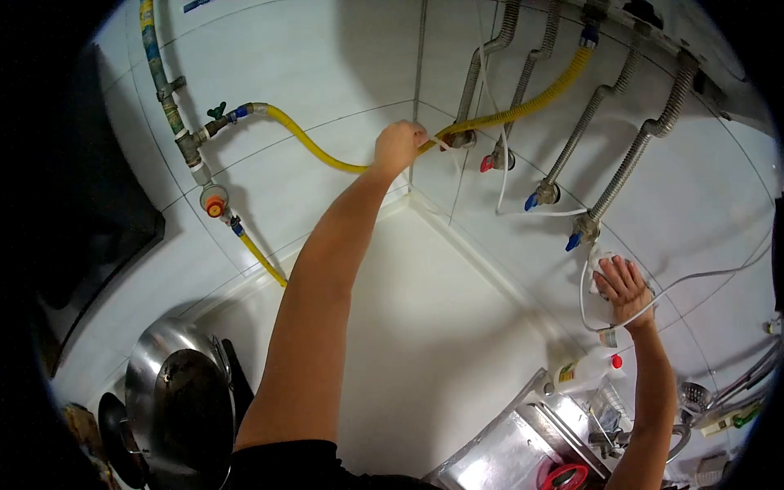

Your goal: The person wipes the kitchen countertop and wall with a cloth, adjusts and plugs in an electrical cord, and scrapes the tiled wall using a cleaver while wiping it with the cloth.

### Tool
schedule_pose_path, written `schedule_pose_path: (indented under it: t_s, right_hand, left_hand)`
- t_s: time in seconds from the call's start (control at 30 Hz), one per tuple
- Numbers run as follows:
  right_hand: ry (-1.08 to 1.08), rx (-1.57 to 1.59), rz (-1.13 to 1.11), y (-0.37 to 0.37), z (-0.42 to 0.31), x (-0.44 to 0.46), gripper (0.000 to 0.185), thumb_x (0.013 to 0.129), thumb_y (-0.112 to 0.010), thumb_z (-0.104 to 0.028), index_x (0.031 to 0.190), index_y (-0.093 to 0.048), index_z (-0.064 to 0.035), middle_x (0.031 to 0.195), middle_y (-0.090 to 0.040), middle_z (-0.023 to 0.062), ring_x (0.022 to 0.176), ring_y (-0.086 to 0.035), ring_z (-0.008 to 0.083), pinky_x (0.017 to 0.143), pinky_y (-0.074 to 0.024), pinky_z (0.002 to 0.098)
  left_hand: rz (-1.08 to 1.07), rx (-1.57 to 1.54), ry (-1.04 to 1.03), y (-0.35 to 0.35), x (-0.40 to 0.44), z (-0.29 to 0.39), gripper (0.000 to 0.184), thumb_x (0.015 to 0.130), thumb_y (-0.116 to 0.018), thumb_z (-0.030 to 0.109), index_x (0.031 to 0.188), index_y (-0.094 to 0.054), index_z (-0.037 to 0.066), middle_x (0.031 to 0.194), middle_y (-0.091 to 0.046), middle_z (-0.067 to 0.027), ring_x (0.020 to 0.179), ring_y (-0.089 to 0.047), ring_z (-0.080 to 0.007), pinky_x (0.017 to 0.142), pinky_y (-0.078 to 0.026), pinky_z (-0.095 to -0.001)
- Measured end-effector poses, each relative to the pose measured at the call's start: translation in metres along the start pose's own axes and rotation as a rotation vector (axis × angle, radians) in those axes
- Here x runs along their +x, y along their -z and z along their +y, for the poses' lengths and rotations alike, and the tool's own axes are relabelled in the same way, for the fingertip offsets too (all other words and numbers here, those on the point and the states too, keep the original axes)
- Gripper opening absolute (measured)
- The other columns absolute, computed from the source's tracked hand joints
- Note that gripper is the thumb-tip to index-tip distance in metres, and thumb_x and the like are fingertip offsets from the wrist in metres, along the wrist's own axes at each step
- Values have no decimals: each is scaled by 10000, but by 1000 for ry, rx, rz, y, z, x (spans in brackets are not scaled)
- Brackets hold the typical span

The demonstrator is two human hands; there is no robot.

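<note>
Up in the corner, my left hand (398, 145) is closed, with a thin white cable (441, 145) coming out at its fingertips. The yellow gas hose (510, 114) runs right beside and partly behind that hand. Lower on the right wall, my right hand (625, 287) presses a white cloth (600, 268) against the tiles, its fingers stretched over it. A grey-white cord (702, 276) loops around near the right wrist. Just above is a pipe valve with a blue handle (573, 242).
Corrugated metal pipes (572, 139) with valves line the right wall. At left are a gas regulator (214, 202) and stacked pans (167, 351). A white counter (441, 327) lies below. A red-capped bottle (588, 371) stands by the steel sink edge (498, 449), near red-handled scissors (565, 475).
</note>
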State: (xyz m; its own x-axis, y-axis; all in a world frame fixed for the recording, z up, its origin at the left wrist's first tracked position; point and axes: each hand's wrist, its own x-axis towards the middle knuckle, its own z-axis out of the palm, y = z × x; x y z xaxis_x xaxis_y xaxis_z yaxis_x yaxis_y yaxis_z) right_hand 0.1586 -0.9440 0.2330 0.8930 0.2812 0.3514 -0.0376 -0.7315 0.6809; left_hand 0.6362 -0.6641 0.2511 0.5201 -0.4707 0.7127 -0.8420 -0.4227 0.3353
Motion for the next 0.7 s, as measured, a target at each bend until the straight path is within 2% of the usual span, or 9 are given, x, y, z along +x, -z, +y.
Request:
schedule_pose_path:
  t_s: [0.07,0.23,0.33,0.43,0.53,0.6,0.63,0.67,0.7]
  right_hand:
    - [-12,-30,-53,-2,0,-1,351,852,-531,-197,1196,-598,-182,1394,-482,18,1306,-431,242,1085,-317,412]
    - [-8,-110,-4,-7,-5,1,342,886,-520,-216,1223,-575,-199,1399,-473,6,1319,-412,226,1105,-288,397]
    - [9,-139,-8,-15,-4,-1,346,886,-541,-202,1232,-559,-203,1413,-454,3,1319,-409,228,1116,-271,395]
    - [8,-123,-55,-8,-3,-3,354,880,-557,-186,1234,-554,-185,1414,-451,24,1307,-421,247,1102,-295,405]
    - [37,-121,-32,-14,-2,-6,356,879,-561,-170,1234,-550,-146,1394,-463,70,1276,-450,280,1057,-359,439]
    - [67,-153,28,-28,1,-11,356,899,-525,-156,1254,-530,-125,1399,-454,82,1292,-431,303,1073,-345,477]
    - [61,-142,7,-29,0,-12,369,911,-495,-170,1278,-508,-131,1416,-434,88,1315,-402,313,1097,-311,485]
    - [10,-55,-96,-30,1,-19,349,877,-543,-146,1222,-550,-90,1403,-451,111,1312,-400,349,1091,-300,502]
    - [59,-91,-21,-30,3,-17,350,878,-529,-165,1217,-558,-87,1412,-445,114,1323,-387,352,1095,-281,502]
  left_hand:
    - [61,45,-35,-6,18,-6,137,828,-613,181,898,-701,103,908,-650,-138,866,-619,-337,700,-502,-437]
    - [183,120,-152,-7,64,-17,136,830,-613,174,908,-675,80,890,-627,-145,882,-622,-347,699,-509,-430]
    - [220,247,-133,-20,94,-35,143,823,-617,177,929,-665,93,917,-609,-151,864,-627,-337,692,-508,-423]
    - [268,207,28,-4,92,-22,157,818,-605,161,941,-660,82,960,-601,-164,826,-610,-346,691,-496,-440]
    - [680,202,-287,-29,90,-56,147,809,-573,164,825,-655,43,812,-634,-166,792,-588,-371,705,-450,-474]
    - [568,177,-28,-35,92,-58,129,781,-567,102,816,-672,35,854,-645,-193,841,-593,-376,746,-464,-474]
    - [534,93,52,-18,79,-40,137,768,-571,84,832,-688,56,862,-647,-181,832,-604,-375,742,-481,-462]
    - [516,85,92,1,67,-20,132,765,-584,94,829,-697,75,853,-650,-175,821,-611,-368,727,-489,-454]
    - [501,68,129,19,57,-6,127,762,-597,105,827,-706,94,844,-653,-169,811,-618,-362,712,-498,-447]
